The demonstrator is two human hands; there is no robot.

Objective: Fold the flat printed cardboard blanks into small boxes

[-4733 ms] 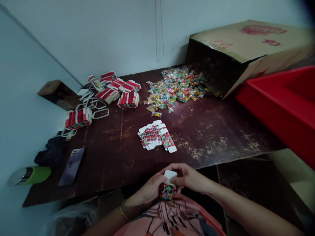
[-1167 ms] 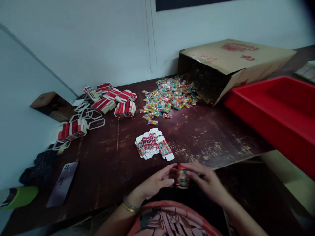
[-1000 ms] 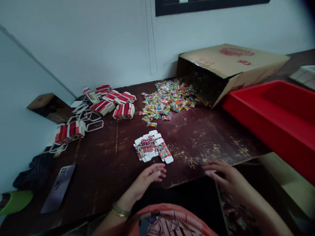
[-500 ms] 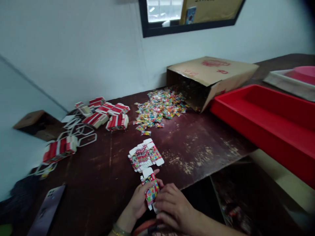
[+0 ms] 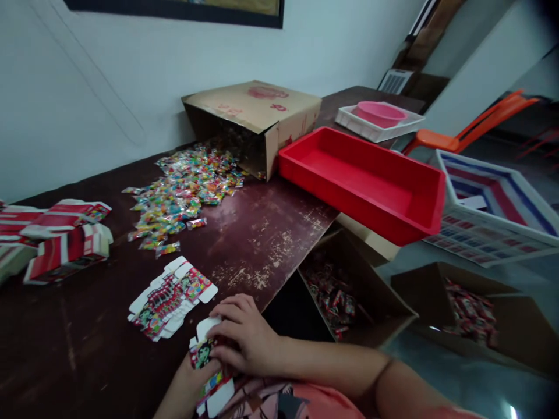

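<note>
My left hand (image 5: 186, 381) holds a small printed candy box (image 5: 213, 381) in front of my lap, thumb across its face. White end flaps stick out at its top and bottom. My right hand (image 5: 248, 337) is closed over the upper part of this box, its fingers bent at the top flap and hiding some of the print. Just beyond my hands, a fanned stack of flattened candy boxes (image 5: 170, 298) lies on the dark table (image 5: 100, 372). Further back is a heap of wrapped candies (image 5: 187, 183).
A cardboard carton (image 5: 257, 107) lies open toward the candies. A red tray (image 5: 349, 174) juts over the table edge. Bundled red cartons (image 5: 70, 250) lie left. Below right stand open boxes of wrapped pieces (image 5: 332, 297), a white crate (image 5: 498, 233) and an orange chair (image 5: 471, 131).
The view has swung right, showing the floor boxes, crate and chair. My right hand has moved from the lower end of the small box to its upper end.
</note>
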